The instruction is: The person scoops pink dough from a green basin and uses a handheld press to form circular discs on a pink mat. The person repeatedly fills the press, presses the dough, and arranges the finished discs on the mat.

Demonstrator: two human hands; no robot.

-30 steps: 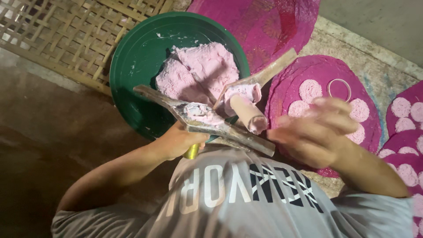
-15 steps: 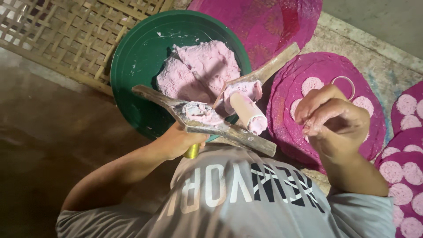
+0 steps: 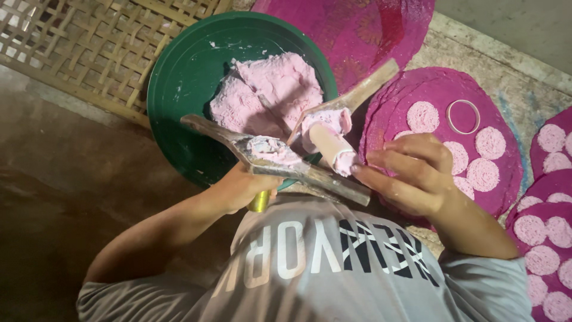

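Left hand (image 3: 241, 188) grip clamped on dough-smeared wooden lever press (image 3: 298, 167), steadying it over green round basin (image 3: 179, 95); I see right hand (image 3: 411, 179) fingers loosely apart at its pink-coated nozzle (image 3: 333, 146).

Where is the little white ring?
In the head view, the white ring lies flat at the upper right on a magenta mat, beside pink dough discs and above the person's right hand.

A wooden press (image 3: 298, 161) with two crossed arms, smeared with pink dough, tilts just above the left grip. Its pink-coated cylinder (image 3: 331, 146) slants down toward the right grip's fingertips. A brass-coloured stub (image 3: 260, 201) pokes out below the left grip.
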